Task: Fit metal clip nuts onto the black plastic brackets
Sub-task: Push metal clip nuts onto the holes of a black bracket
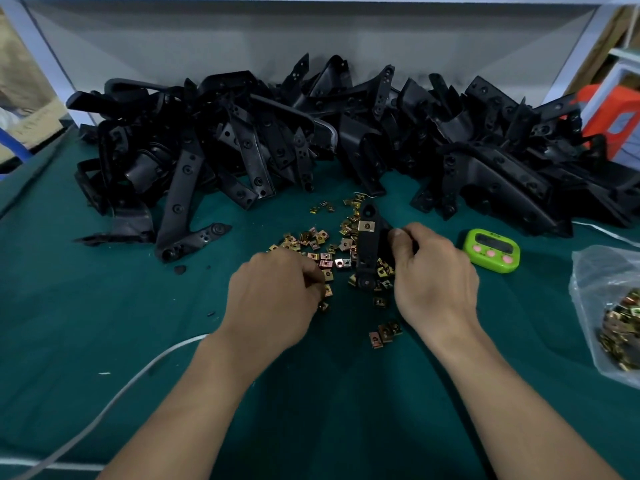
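I'm gripping the bracket in my right hand, one fitted nut sitting beyond my thumb. My left hand is curling over the loose nuts just beside it (whether it's pinching one, I can't tell). The next move is probably calling for one nut, open side lined up with a bare tab.

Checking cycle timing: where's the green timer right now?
Head view, right of centre: the green timer lies on the mat beside the right hand, between it and the clear bag of clip nuts.

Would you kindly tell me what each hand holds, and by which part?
The right hand grips a black bracket by its middle; the left hand curls over loose clip nuts, any hold hidden.
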A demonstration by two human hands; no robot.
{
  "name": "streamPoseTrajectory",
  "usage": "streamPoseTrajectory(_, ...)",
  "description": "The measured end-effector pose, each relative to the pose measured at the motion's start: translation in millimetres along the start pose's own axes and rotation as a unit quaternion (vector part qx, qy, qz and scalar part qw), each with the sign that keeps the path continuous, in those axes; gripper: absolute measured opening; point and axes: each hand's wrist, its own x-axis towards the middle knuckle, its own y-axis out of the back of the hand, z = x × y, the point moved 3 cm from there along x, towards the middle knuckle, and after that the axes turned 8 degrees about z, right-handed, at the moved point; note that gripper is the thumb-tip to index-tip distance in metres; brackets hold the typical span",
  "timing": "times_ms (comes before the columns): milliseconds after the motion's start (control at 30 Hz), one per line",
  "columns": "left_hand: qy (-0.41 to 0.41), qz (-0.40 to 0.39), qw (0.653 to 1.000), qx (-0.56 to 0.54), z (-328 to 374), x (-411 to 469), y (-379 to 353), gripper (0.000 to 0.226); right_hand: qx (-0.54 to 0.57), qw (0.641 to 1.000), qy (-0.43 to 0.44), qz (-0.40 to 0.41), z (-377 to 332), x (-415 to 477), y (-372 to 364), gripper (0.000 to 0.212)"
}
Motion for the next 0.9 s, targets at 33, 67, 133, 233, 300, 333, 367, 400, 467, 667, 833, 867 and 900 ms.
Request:
streamPoseTrajectory(33,-0.003,0.013,1.0,0.0,2,-1,-2,0.006,0.002,1.0,0.001,0.0,0,0,-1,0.037)
streamPoseTrajectory(67,-0.005,0.024,1.0,0.001,4,-3,-3,0.009,0.004,1.0,0.001,0.001,0,1,-1,0.036)
streamPoseTrajectory(133,-0.01,0.043,0.999,0.007,6,-4,-7,0.015,0.009,1.0,0.005,0.005,1,1,-1,0.035)
streamPoseTrajectory(233,-0.023,0.063,0.998,0.02,8,-4,-11,0.016,0.017,1.0,0.013,0.007,0,1,0,0.034)
streamPoseTrajectory(300,-0.032,0.071,0.997,0.024,8,-3,-13,0.014,0.018,1.0,0.02,0.003,-1,0,-1,0.033)
streamPoseTrajectory(333,-0.038,0.074,0.996,0.028,8,-3,-13,0.012,0.018,1.0,0.025,0.0,-2,-2,-2,0.032)
streamPoseTrajectory(367,-0.044,0.076,0.996,0.034,8,-3,-13,0.011,0.018,0.999,0.03,-0.003,-3,-4,-2,0.031)
streamPoseTrajectory(400,-0.048,0.077,0.995,0.038,8,-3,-13,0.011,0.02,0.999,0.034,-0.006,-4,-6,-3,0.031)
streamPoseTrajectory(467,-0.046,0.077,0.996,0.031,8,-3,-12,0.007,0.025,0.999,0.04,-0.011,-6,-8,-4,0.031)
streamPoseTrajectory(667,0.082,0.018,0.966,-0.247,-7,9,-9,0.016,0.038,0.998,0.042,-0.02,-6,-8,-4,0.03)
streamPoseTrajectory(833,0.174,-0.084,0.814,-0.547,-4,9,-10,0.028,0.044,0.998,0.035,-0.015,-4,-6,-4,0.03)
streamPoseTrajectory(867,0.181,-0.09,0.804,-0.56,-4,9,-11,0.03,0.046,0.998,0.034,-0.016,-4,-5,-4,0.03)
streamPoseTrajectory(900,0.185,-0.094,0.798,-0.565,-5,10,-12,0.031,0.047,0.998,0.033,-0.016,-3,-5,-5,0.03)
